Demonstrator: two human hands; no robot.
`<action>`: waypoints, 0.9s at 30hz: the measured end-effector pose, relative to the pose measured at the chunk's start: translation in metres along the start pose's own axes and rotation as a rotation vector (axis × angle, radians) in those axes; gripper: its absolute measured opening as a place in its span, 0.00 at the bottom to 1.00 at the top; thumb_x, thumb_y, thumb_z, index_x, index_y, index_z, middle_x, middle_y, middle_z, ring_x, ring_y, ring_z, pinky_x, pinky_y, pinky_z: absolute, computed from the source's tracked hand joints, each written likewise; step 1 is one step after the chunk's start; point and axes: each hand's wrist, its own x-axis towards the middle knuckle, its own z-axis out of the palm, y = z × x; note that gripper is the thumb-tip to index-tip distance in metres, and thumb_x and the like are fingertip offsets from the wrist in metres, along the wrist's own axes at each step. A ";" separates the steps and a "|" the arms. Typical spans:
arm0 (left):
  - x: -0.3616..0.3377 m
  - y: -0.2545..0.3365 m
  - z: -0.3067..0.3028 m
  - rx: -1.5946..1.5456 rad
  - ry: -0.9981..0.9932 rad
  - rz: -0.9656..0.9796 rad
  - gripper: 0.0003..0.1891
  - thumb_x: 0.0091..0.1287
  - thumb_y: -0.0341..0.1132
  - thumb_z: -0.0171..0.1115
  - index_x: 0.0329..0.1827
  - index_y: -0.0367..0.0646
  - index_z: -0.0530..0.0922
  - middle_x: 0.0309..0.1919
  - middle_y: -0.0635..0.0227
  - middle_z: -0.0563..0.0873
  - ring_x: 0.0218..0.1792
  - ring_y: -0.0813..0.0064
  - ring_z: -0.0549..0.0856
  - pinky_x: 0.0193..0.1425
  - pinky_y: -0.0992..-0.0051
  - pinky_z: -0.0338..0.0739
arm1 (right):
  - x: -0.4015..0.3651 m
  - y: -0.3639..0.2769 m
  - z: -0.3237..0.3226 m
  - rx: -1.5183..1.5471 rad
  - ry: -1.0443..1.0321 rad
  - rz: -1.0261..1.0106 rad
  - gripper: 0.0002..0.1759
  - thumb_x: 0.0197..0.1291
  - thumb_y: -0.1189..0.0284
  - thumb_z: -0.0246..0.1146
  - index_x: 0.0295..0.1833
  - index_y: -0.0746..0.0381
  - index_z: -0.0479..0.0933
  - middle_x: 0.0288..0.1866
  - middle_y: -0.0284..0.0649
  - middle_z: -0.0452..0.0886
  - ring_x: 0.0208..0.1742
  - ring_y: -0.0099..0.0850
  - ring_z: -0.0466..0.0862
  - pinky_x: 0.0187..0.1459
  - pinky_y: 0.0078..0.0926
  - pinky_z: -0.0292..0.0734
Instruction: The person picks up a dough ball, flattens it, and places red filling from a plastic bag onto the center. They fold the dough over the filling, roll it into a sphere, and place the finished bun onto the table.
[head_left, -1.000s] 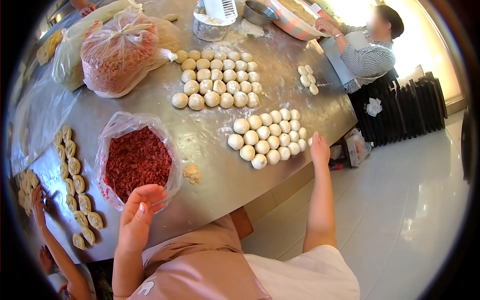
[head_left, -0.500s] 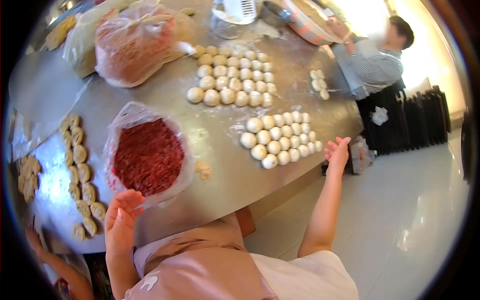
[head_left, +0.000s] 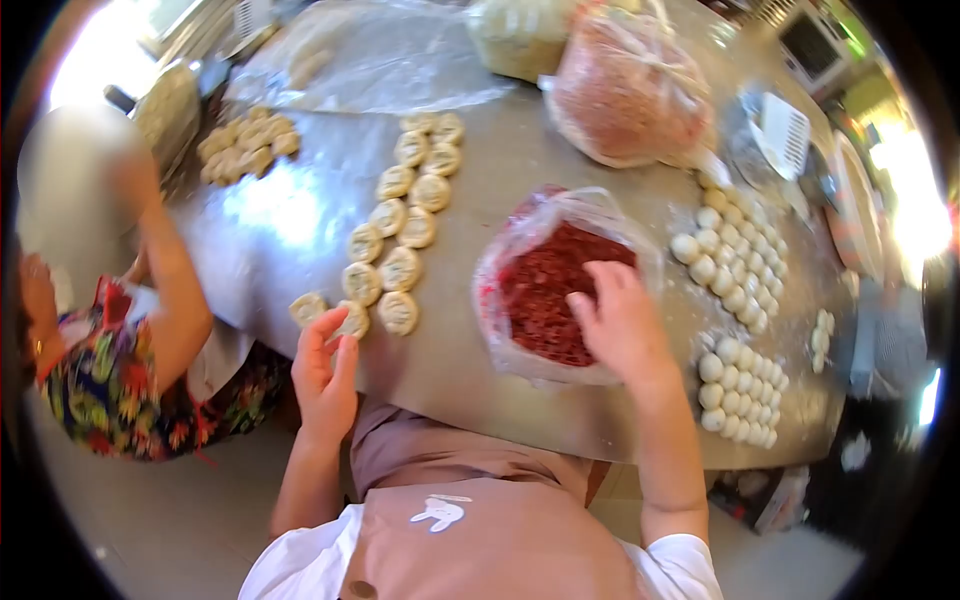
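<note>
My right hand (head_left: 622,322) reaches over the dark red, crumbly filling (head_left: 548,285) inside an open clear plastic bag (head_left: 612,215). Its thumb and fingers are apart, with the fingertips at the filling's surface. My left hand (head_left: 325,385) is raised at the table's front edge, thumb and fingers apart with nothing seen between them. Its fingertips overlap the nearest of the flat round dough pieces (head_left: 398,268) with patterned tops, which run in two columns away from me.
White dough balls stand at right in a far group (head_left: 735,255) and a near group (head_left: 742,392). Tied bags, one pinkish (head_left: 630,95), one pale (head_left: 515,40), sit behind. A person in a floral garment (head_left: 130,385) is at left, near a pile of dough pieces (head_left: 248,145).
The view has swung left, bringing the other person and the dough pieces further in. My right hand has come from beyond the near dough balls to the bag of red filling.
</note>
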 end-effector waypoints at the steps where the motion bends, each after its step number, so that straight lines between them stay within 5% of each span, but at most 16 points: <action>1: 0.001 -0.008 -0.009 0.074 0.087 0.026 0.16 0.69 0.28 0.59 0.59 0.36 0.74 0.56 0.64 0.79 0.57 0.74 0.77 0.62 0.71 0.70 | 0.009 0.008 0.008 -0.050 0.020 0.019 0.23 0.62 0.66 0.64 0.58 0.70 0.72 0.55 0.56 0.77 0.57 0.52 0.76 0.61 0.44 0.72; 3: 0.004 -0.010 -0.017 0.383 0.261 0.036 0.22 0.65 0.30 0.63 0.61 0.34 0.72 0.60 0.56 0.75 0.62 0.63 0.74 0.65 0.65 0.69 | 0.025 0.014 0.020 -0.130 0.015 0.187 0.29 0.62 0.65 0.63 0.64 0.70 0.68 0.60 0.59 0.73 0.63 0.55 0.72 0.65 0.45 0.67; 7: 0.025 -0.046 -0.031 0.741 0.426 0.123 0.30 0.67 0.36 0.63 0.68 0.33 0.64 0.65 0.46 0.68 0.68 0.48 0.65 0.72 0.56 0.58 | 0.024 -0.006 0.030 -0.128 -0.015 0.146 0.31 0.62 0.65 0.63 0.67 0.69 0.66 0.64 0.59 0.71 0.64 0.55 0.71 0.65 0.44 0.67; 11: 0.033 -0.053 -0.036 0.858 0.192 0.014 0.28 0.68 0.38 0.61 0.67 0.33 0.65 0.62 0.46 0.71 0.63 0.46 0.68 0.68 0.56 0.61 | 0.013 -0.005 0.013 -0.049 -0.176 0.130 0.29 0.60 0.65 0.65 0.63 0.68 0.70 0.60 0.56 0.75 0.61 0.52 0.74 0.62 0.43 0.70; 15: 0.035 -0.041 -0.030 0.710 0.222 0.029 0.16 0.63 0.32 0.65 0.52 0.39 0.74 0.45 0.54 0.80 0.50 0.51 0.77 0.54 0.59 0.71 | 0.009 -0.003 0.007 -0.095 -0.185 0.135 0.27 0.57 0.64 0.68 0.59 0.67 0.74 0.56 0.56 0.78 0.56 0.52 0.78 0.59 0.43 0.73; 17: 0.032 -0.046 -0.028 0.602 0.219 0.055 0.17 0.61 0.30 0.66 0.51 0.38 0.74 0.42 0.55 0.80 0.45 0.52 0.79 0.50 0.62 0.74 | 0.011 -0.009 0.008 -0.101 -0.215 0.132 0.25 0.58 0.65 0.68 0.58 0.65 0.75 0.53 0.55 0.79 0.53 0.51 0.80 0.55 0.43 0.75; 19: 0.030 -0.049 -0.024 0.319 0.276 -0.042 0.17 0.60 0.25 0.69 0.50 0.38 0.74 0.39 0.62 0.82 0.39 0.73 0.83 0.43 0.71 0.78 | 0.012 -0.016 0.003 -0.072 -0.272 0.162 0.23 0.58 0.65 0.67 0.57 0.63 0.75 0.52 0.54 0.79 0.50 0.51 0.81 0.52 0.43 0.77; 21: 0.029 -0.040 -0.021 -0.068 0.314 -0.144 0.17 0.60 0.24 0.69 0.51 0.38 0.74 0.39 0.66 0.83 0.40 0.80 0.82 0.42 0.75 0.80 | 0.011 -0.006 0.001 -0.025 -0.239 0.148 0.19 0.57 0.66 0.68 0.51 0.64 0.78 0.46 0.53 0.82 0.46 0.50 0.82 0.49 0.42 0.78; 27: 0.034 0.012 0.005 -1.243 -0.305 -0.578 0.10 0.68 0.28 0.59 0.51 0.40 0.76 0.44 0.63 0.84 0.44 0.69 0.85 0.48 0.72 0.81 | 0.010 0.000 -0.015 0.175 -0.145 0.309 0.13 0.57 0.69 0.69 0.46 0.62 0.81 0.34 0.49 0.84 0.32 0.38 0.83 0.39 0.33 0.78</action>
